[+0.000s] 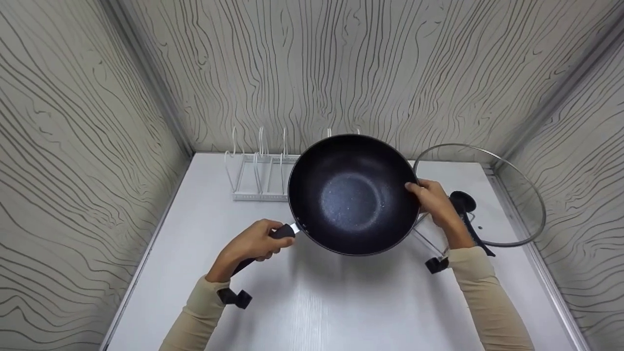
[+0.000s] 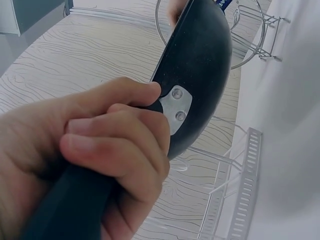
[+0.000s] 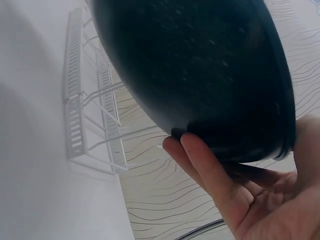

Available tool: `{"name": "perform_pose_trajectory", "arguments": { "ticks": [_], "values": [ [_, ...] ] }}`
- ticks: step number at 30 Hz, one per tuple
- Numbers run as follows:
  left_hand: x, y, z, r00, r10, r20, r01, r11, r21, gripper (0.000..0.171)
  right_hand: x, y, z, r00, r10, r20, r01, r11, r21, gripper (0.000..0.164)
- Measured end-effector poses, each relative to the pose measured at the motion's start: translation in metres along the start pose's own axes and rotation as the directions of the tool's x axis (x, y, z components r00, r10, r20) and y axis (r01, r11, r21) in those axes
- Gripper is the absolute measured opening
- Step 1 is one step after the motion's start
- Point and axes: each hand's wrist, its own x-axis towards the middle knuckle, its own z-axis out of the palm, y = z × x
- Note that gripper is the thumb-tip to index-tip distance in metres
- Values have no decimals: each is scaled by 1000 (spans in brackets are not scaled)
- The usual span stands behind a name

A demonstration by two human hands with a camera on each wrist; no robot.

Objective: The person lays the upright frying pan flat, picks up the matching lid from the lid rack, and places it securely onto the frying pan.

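A black wok [image 1: 354, 195] is held above the table, its dark inside facing the head camera. My left hand [image 1: 261, 239] grips its black handle [image 2: 70, 205], fingers curled round it close to the riveted metal bracket [image 2: 176, 107]. On the opposite side, my right hand [image 1: 433, 197] holds the rim. The right thumb lies over the inner edge, while the fingers [image 3: 207, 167] press against the outer wall from below. Behind the wok stands a white wire rack [image 1: 261, 196], partly hidden by it.
At the right, a glass lid [image 1: 541, 209] with a metal rim stands tilted in a wire holder [image 1: 429, 239]. A black ladle [image 1: 463, 200] is beside it, partly hidden by my right forearm. Patterned panels [image 1: 312, 63] enclose the white table [image 1: 312, 312] at the back and sides.
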Motion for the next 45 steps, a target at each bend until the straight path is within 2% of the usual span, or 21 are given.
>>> {"name": "perform_pose_trajectory", "arguments": {
  "ticks": [4,10,19,29,37,41,45],
  "values": [
    [-1,-3,-1,1000,-13,7,13,1000,9,28,-2,0,-1,1000,-8,13,8,999,-31,55],
    [-2,-7,-6,1000,-11,18,11,1000,6,27,-6,1,4,998,-62,-25,60,995,-79,40],
    [1,-16,-10,1000,-13,2,12,998,69,39,-11,10,12,996,-76,-48,73,996,-49,33],
    [8,-23,-14,999,16,-38,-10,987,162,30,-19,21,19,999,-43,-25,44,998,35,37],
    [11,-23,-13,995,58,-81,-34,962,269,27,-23,29,25,999,-30,-43,33,996,81,36],
    [14,-23,-13,988,91,-125,-41,933,357,16,-24,31,27,999,-29,-42,33,995,92,38],
    [15,-23,-12,977,100,-189,-7,898,439,11,-25,31,30,999,-22,-48,27,994,108,38]
  ]
}}
